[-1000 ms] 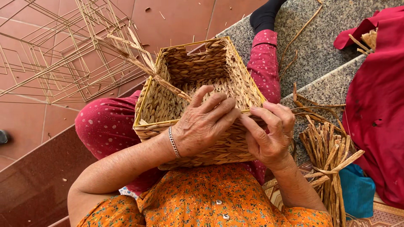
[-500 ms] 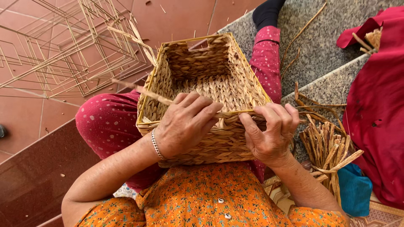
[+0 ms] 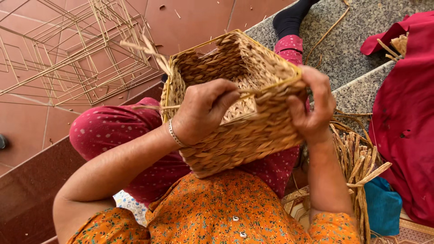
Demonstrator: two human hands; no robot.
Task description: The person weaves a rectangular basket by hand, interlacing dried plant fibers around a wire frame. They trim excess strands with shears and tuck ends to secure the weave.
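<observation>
Fingers of the left hand pinch a flat straw strand at the rim of a square woven basket, coarse and braided, tilted over the lap. Right hand clasps the basket's far corner. Dry reed bundle lies beside a thin wire frame on the red tile floor.

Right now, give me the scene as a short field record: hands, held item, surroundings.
left hand: grips the near rim of the woven basket, pinching a straw strand
right hand: holds the basket's right corner at the rim
basket: rectangular, tilted, on the lap, yellow wire rim
left of basket: wire frames on red tile floor
right of basket: bundle of dried straw, red cloth
</observation>
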